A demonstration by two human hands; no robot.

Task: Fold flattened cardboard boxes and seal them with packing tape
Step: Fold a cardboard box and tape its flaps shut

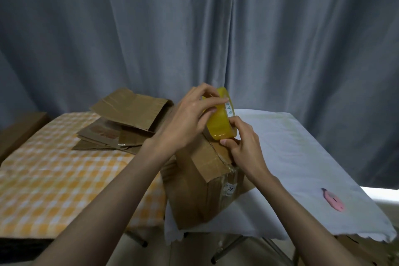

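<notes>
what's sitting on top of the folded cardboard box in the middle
On the brown folded cardboard box, the yellow roll of packing tape stands on edge, gripped by the left hand. The right hand pinches at its lower edge. The seam beneath both hands is hidden.

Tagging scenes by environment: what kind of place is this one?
Probably a makeshift packing spot in a home or small room, not a warehouse. Grey curtains hang right behind, two folding tables carry a yellow checked cloth and a white cloth, and flattened cardboard boxes are stacked loosely.
</notes>
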